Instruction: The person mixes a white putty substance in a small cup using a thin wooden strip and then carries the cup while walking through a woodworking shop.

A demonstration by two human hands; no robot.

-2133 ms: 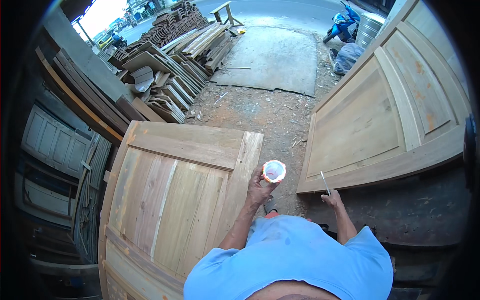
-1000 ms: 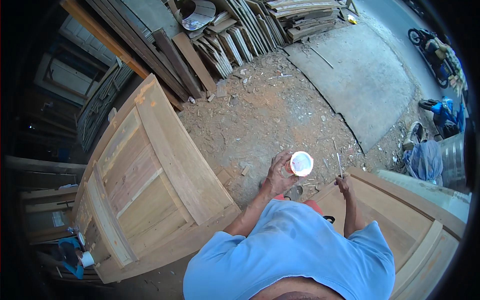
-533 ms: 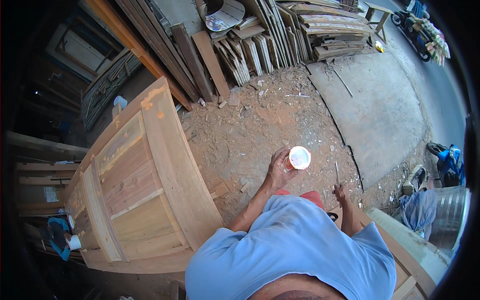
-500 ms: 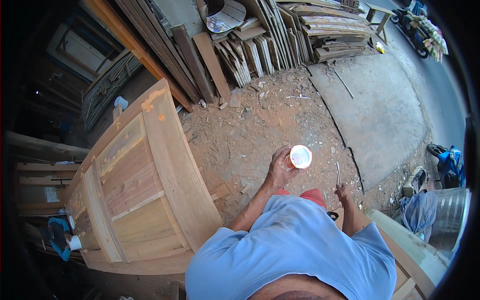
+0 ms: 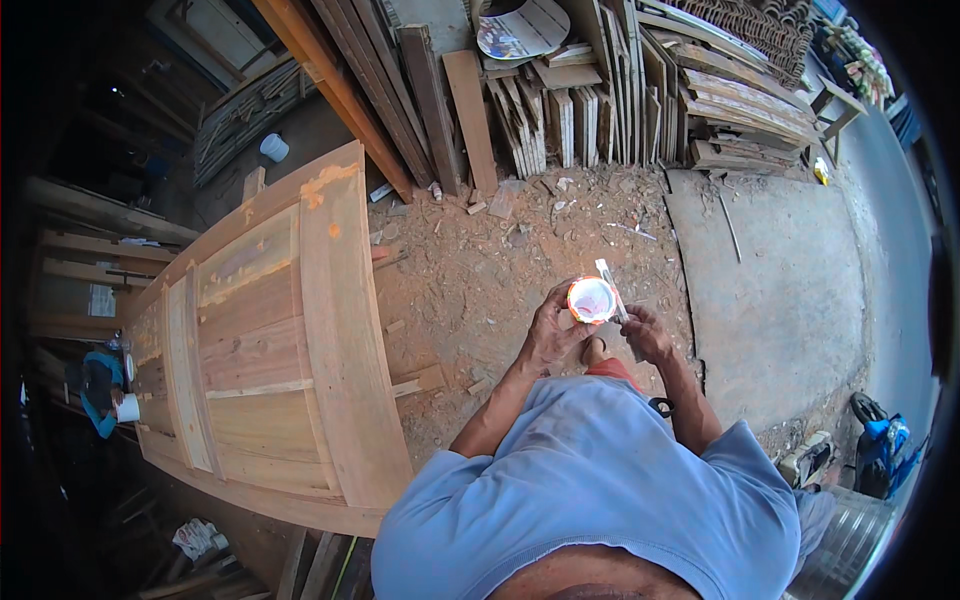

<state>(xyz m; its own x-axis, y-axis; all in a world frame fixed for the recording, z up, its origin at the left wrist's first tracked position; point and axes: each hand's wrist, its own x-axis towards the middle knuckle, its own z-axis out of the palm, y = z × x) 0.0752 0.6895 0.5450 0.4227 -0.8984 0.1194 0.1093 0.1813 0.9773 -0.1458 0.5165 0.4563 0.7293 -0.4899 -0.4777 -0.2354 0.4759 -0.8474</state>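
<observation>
My left hand (image 5: 548, 328) is closed around a small tub (image 5: 592, 300), white inside with an orange-red rim, held upright in front of my waist. My right hand (image 5: 648, 334) grips a slim, flat tool (image 5: 612, 280) with a pale tip, like a brush or a scraper. Its tip points up and away, alongside the tub's right rim. Whether tool and tub touch, I cannot tell. To my left lies a large panelled wooden door (image 5: 335, 350) with orange-yellow filler patches on its frame and panels; neither hand is on it.
Stacked boards (image 5: 750, 95) and upright planks (image 5: 470, 120) line the far side. A grey sheet (image 5: 780, 290) lies on the dirt ground at right. Another person (image 5: 100, 385) is by the door's far left edge with a white bucket (image 5: 127, 408). A parked motorbike (image 5: 885, 440) stands at right.
My right hand has risen from my right side and moved left, bringing the tool beside the tub. The tub has tilted slightly and shifted a little left. The view has turned.
</observation>
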